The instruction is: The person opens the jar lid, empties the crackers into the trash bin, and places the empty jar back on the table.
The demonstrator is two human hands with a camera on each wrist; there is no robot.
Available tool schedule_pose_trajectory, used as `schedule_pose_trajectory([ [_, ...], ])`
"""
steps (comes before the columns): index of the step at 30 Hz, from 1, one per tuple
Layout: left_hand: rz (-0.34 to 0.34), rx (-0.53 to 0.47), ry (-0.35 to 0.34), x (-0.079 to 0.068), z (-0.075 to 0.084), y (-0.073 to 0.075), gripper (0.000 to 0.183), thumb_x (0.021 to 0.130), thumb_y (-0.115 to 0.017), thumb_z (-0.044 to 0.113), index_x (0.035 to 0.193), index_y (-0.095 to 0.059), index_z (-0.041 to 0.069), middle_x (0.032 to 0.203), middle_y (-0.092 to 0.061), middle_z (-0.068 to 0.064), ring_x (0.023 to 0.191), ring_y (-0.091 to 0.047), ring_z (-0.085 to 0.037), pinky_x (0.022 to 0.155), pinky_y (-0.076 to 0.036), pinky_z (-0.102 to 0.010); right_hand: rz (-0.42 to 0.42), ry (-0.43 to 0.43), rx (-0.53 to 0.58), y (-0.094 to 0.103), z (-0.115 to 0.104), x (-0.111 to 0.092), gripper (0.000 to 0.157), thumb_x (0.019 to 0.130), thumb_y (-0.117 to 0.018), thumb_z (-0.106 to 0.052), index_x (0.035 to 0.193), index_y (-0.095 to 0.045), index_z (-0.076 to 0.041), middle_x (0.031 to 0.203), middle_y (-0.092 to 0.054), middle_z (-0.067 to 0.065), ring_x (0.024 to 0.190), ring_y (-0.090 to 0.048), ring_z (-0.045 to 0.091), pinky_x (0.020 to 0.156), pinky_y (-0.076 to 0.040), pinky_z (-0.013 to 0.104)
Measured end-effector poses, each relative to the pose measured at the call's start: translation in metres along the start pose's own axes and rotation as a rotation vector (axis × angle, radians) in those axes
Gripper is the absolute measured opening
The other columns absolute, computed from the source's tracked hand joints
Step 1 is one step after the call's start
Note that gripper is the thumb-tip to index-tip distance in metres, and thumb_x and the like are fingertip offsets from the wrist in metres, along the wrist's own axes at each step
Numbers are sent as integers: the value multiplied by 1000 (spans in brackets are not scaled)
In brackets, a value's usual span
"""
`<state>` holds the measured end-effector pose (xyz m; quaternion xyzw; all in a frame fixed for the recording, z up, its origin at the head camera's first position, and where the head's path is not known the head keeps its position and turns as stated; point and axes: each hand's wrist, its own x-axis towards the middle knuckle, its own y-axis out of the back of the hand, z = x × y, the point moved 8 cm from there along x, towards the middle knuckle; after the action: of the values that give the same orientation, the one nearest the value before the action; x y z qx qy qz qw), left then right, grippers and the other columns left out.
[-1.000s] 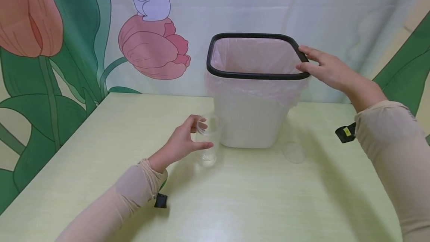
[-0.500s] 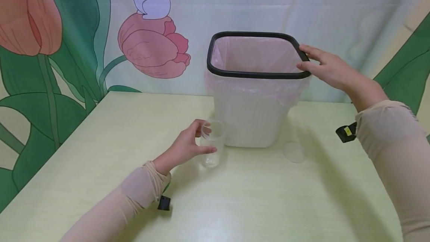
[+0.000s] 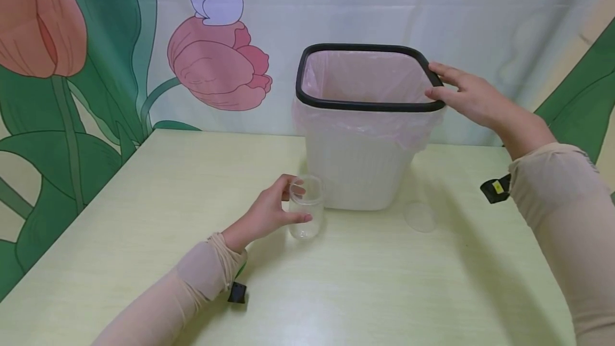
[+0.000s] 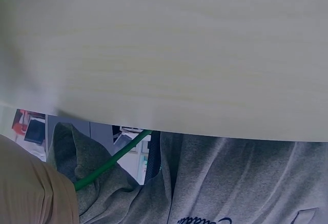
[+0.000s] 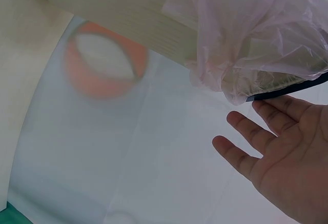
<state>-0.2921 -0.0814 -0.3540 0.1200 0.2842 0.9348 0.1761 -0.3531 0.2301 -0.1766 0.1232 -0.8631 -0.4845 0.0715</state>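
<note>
In the head view, my left hand [image 3: 269,204] grips a clear, open-topped jar [image 3: 313,203] from its left side, thumb in front and fingers behind. The jar stands upright by the lower left of a white trash can [image 3: 355,170]. A pink bag [image 3: 370,122] lines the can and hangs over its outside, below a black rim ring [image 3: 367,106]. My right hand [image 3: 473,97] rests on the ring's right side with fingers extended. From the right wrist, those fingers [image 5: 248,131] show straight, some at the ring's edge. The left wrist view does not show the left hand.
A thin clear disc [image 3: 419,217] lies on the pale table [image 3: 365,287], right of the can's base. Behind the table hangs a printed curtain [image 3: 269,15]. Grey clothing [image 4: 220,178] shows beyond the table edge in the left wrist view.
My left hand and the jar have shifted slightly right and toward me, and the jar's tilt has lessened. My right hand stays on the ring.
</note>
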Motion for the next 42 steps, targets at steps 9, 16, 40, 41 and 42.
schedule_pose_trajectory([
  [9, 7, -46, -55, -1, -8, -8, 68, 79, -79, 16, 134, -40, 5, 128, -58, -18, 112, -60, -34, 96, -47, -48, 4, -18, -18, 2, 4, -3, 70, 98, -37, -51, 155, -4, -29, 162, -6, 15, 146, -10, 47, 111, -13, 69],
  [16, 68, -54, -86, -6, -13, -6, 70, 78, -80, 14, 135, -40, 8, 125, -61, -16, 112, -58, -30, 99, -44, -47, 8, -14, -14, 2, -1, -2, 70, 98, -38, -52, 155, -5, -31, 163, -7, 12, 146, -12, 46, 111, -13, 68],
  [40, 70, -69, -102, -1, -9, -13, 72, 76, -81, 14, 135, -40, 9, 125, -62, -15, 114, -57, -28, 98, -43, -44, 59, 43, -20, 7, 6, -3, 67, 99, -37, -51, 155, -9, -27, 163, -3, -2, 151, -1, 27, 118, -5, 59],
  [41, 70, -70, -101, -1, -9, -13, 72, 76, -81, 14, 135, -40, 9, 125, -62, -15, 114, -57, -28, 98, -43, -44, 58, 48, -19, 7, 6, -3, 67, 99, -37, -51, 155, -9, -27, 163, -3, -3, 151, 0, 27, 118, -5, 58],
  [42, 69, -70, -100, -1, -9, -13, 72, 76, -81, 13, 135, -40, 9, 124, -62, -14, 113, -57, -28, 98, -43, -44, 59, 52, -15, 6, 6, -3, 67, 99, -37, -51, 155, -9, -26, 163, -3, -3, 152, 0, 26, 119, -5, 58],
])
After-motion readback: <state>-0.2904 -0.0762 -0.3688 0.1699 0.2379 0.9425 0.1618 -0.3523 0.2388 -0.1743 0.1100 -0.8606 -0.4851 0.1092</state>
